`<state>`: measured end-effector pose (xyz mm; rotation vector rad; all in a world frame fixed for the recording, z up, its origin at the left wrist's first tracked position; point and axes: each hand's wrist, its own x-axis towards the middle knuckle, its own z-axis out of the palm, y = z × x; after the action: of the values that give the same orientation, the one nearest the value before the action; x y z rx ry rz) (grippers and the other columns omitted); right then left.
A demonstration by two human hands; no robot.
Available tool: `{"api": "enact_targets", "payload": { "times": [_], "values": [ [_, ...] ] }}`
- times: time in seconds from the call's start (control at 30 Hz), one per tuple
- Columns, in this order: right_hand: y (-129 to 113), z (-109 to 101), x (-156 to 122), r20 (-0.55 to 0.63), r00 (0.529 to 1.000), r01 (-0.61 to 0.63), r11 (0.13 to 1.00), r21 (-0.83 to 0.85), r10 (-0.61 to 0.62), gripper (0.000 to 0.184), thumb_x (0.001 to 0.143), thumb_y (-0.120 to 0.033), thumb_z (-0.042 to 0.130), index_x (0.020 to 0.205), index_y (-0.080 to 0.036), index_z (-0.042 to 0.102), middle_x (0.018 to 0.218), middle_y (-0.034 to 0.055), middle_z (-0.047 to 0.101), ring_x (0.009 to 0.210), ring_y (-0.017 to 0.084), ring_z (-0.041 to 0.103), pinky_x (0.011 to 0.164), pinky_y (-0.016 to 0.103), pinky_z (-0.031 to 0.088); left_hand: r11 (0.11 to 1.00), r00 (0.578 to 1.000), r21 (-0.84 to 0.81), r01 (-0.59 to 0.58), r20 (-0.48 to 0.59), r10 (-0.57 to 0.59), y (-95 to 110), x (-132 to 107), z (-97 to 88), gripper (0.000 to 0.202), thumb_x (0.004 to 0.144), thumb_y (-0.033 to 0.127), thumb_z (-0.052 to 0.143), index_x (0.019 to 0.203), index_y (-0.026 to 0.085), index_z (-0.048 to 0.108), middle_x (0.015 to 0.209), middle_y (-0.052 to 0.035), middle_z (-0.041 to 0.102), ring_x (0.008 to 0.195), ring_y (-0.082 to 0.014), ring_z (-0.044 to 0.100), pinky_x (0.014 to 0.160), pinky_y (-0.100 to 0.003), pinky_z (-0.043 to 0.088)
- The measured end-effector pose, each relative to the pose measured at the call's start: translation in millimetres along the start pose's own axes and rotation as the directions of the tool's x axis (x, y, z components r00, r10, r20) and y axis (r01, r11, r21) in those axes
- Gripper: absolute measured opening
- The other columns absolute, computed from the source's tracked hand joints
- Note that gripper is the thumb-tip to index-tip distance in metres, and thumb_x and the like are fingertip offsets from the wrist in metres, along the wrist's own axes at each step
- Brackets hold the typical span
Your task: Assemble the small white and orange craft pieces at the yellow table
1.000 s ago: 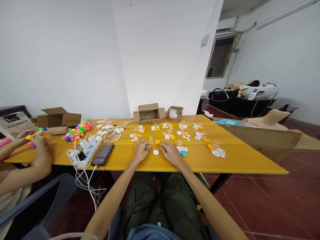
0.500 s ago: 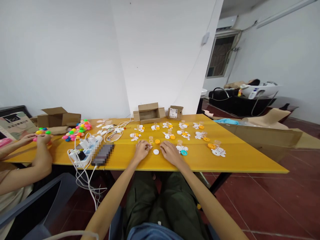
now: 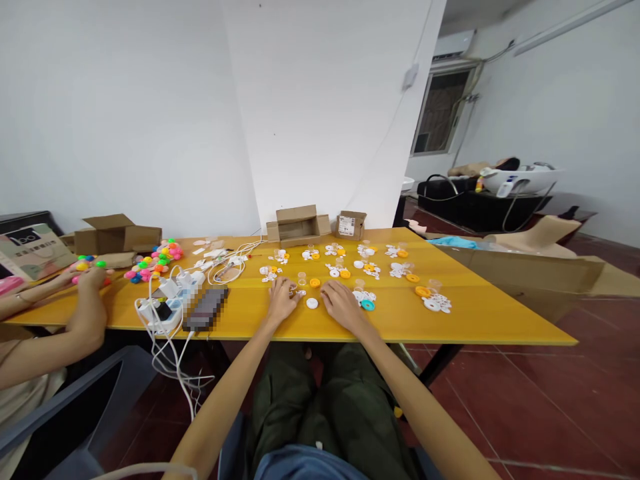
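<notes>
My left hand [image 3: 283, 300] is low over the table, fingers apart, beside small white plastic pieces [image 3: 301, 293]; some of these are partly hidden by its fingers. To the right, my right hand [image 3: 341, 301] rests on the tabletop with its fingers loosely stretched and nothing visible in it. Between the hands lies a white round disc [image 3: 312, 303]. Beyond it are a yellow ring-shaped part [image 3: 315, 283] and a small clear cup [image 3: 301, 279]. Just right of my right hand sits a group of white pieces with a teal ring [image 3: 367, 305].
Several similar groups with yellow parts [image 3: 423, 292] are spread over the yellow table [image 3: 480, 327]. Two cardboard boxes [image 3: 298, 227] stand at the back. To the left are a power strip [image 3: 173, 310], cables, a phone [image 3: 206, 308] and a co-worker's hands [image 3: 90, 279] at colourful balls.
My left hand's fingers have shifted slightly forward and loosened, and more of the small white pieces beside them shows. My right hand has hardly moved. The co-worker's hands have shifted a little.
</notes>
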<state>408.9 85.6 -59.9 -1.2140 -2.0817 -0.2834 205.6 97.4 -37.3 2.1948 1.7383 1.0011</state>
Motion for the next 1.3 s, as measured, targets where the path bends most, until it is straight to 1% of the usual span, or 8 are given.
{"api": "enact_targets", "payload": {
  "times": [0.13, 0.23, 0.5, 0.77, 0.87, 1.07, 1.17, 1.3],
  "values": [
    [0, 2, 1, -0.003, 1.0, 0.018, 1.0, 0.002, -0.018, 0.021, 0.097, -0.014, 0.046, 0.101, -0.023, 0.065, 0.098, 0.0088, 0.068, 0.093, 0.025, 0.062, 0.081, 0.035, 0.05, 0.993, 0.993, 0.008, -0.117, 0.012, 0.117, 1, -2, -0.5, 0.009, 0.085, 0.023, 0.07, 0.093, 0.027, 0.073, 0.123, -0.0062, 0.061, 0.122, -0.0293, 0.051, 0.102, -0.047, 0.043],
    [-1, 3, 1, -0.009, 0.999, 0.037, 0.999, 0.007, -0.037, 0.023, 0.098, -0.015, 0.046, 0.106, -0.023, 0.065, 0.102, 0.0093, 0.068, 0.095, 0.025, 0.062, 0.081, 0.036, 0.05, 0.988, 0.988, 0.016, -0.153, 0.037, 0.153, 0, -2, 0.5, 0.009, 0.088, 0.022, 0.066, 0.09, 0.027, 0.073, 0.123, -0.0066, 0.061, 0.122, -0.0296, 0.049, 0.102, -0.047, 0.043],
    [0, 3, 0, -0.01, 1.0, 0.023, 1.0, 0.0, -0.023, 0.021, 0.096, -0.013, 0.047, 0.095, -0.022, 0.066, 0.094, 0.0086, 0.068, 0.091, 0.024, 0.063, 0.079, 0.035, 0.052, 0.981, 0.981, 0.019, -0.194, 0.027, 0.193, -2, -2, 1.6, 0.017, 0.09, 0.024, 0.063, 0.104, 0.028, 0.071, 0.126, -0.0075, 0.06, 0.123, -0.0301, 0.048, 0.103, -0.049, 0.042],
    [0, 2, 1, 0.106, 0.993, 0.056, 0.996, -0.074, -0.048, 0.028, 0.094, -0.008, 0.047, 0.09, -0.021, 0.071, 0.092, 0.0081, 0.07, 0.092, 0.022, 0.065, 0.084, 0.034, 0.053, 0.925, 0.906, -0.035, -0.377, 0.192, 0.377, 6, -8, -5.6, 0.023, 0.091, 0.041, 0.064, 0.11, 0.029, 0.068, 0.132, -0.0067, 0.059, 0.127, -0.03, 0.046, 0.104, -0.048, 0.04],
    [-5, -1, 3, 0.174, 0.985, 0.044, 0.992, -0.121, -0.023, 0.029, 0.093, -0.006, 0.047, 0.094, -0.02, 0.072, 0.097, 0.0094, 0.071, 0.096, 0.023, 0.066, 0.086, 0.033, 0.053, 0.92, 0.896, -0.035, -0.389, 0.216, 0.388, 4, -8, -4.5, 0.026, 0.089, 0.043, 0.067, 0.111, 0.03, 0.067, 0.134, -0.0056, 0.058, 0.128, -0.03, 0.045, 0.106, -0.048, 0.039],
    [-15, -8, 7, 0.306, 0.951, 0.038, 0.973, -0.228, 0.034, 0.027, 0.091, -0.004, 0.049, 0.102, -0.019, 0.069, 0.108, 0.0129, 0.071, 0.104, 0.024, 0.066, 0.085, 0.031, 0.052, 0.922, 0.897, -0.026, -0.386, 0.223, 0.382, 3, -7, -3.4, 0.016, 0.091, 0.04, 0.064, 0.101, 0.028, 0.066, 0.131, -0.0053, 0.06, 0.128, -0.0294, 0.046, 0.107, -0.048, 0.038],
    [-13, -5, 7, 0.282, 0.959, 0.057, 0.973, -0.225, 0.009, 0.027, 0.091, -0.004, 0.05, 0.101, -0.021, 0.069, 0.107, 0.0122, 0.071, 0.102, 0.024, 0.067, 0.079, 0.031, 0.052, 0.926, 0.898, -0.026, -0.376, 0.235, 0.371, 7, -8, -5.6, 0.014, 0.089, 0.039, 0.066, 0.097, 0.027, 0.065, 0.13, -0.006, 0.061, 0.128, -0.0298, 0.046, 0.107, -0.049, 0.038],
    [-4, 6, 3, 0.181, 0.983, 0.069, 0.985, -0.16, -0.04, 0.026, 0.09, -0.004, 0.052, 0.096, -0.023, 0.068, 0.101, 0.0117, 0.072, 0.097, 0.025, 0.067, 0.074, 0.032, 0.052, 0.934, 0.903, -0.033, -0.356, 0.246, 0.352, 11, -9, -8.6, 0.017, 0.085, 0.038, 0.071, 0.096, 0.027, 0.064, 0.131, -0.0062, 0.06, 0.129, -0.0306, 0.046, 0.108, -0.049, 0.037]
  ]
}}
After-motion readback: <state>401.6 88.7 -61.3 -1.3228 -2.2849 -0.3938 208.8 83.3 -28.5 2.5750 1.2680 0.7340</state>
